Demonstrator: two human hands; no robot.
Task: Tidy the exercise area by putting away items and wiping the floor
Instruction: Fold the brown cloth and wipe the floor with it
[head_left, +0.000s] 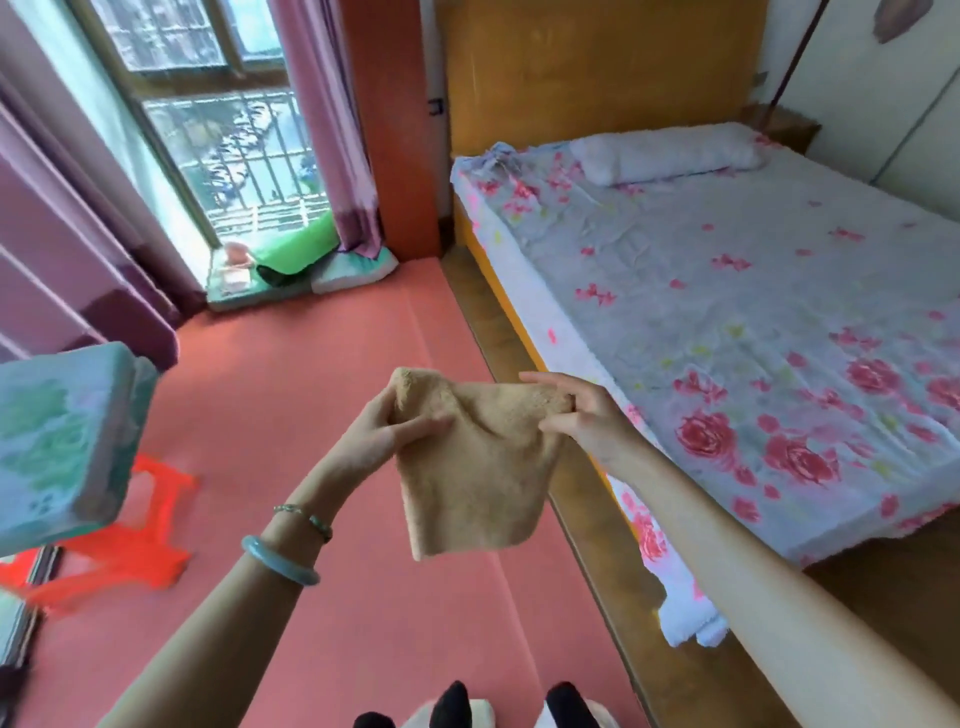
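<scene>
The tan, fluffy square cloth (478, 467) hangs in the air just left of the bed with the rose-printed grey sheet (727, 286), above the pink floor mat (311, 389) that runs along the bed's side; the left hand (382, 434) grasps the cloth's upper corner farther from the bed, fingers curled round a bunch of it; the right hand (582, 415) pinches the upper corner nearer the bed between thumb and fingertips, the other fingers spread; that pinch looks light, so a tug could probably free the corner and leave the cloth swinging from one hand or dropping in a heap; the cloth might also brush the bed's overhanging sheet; the cloth is nearly square, with no clear long axis; its held edge runs crosswise towards the bed, and its free edge points down at the mat
</scene>
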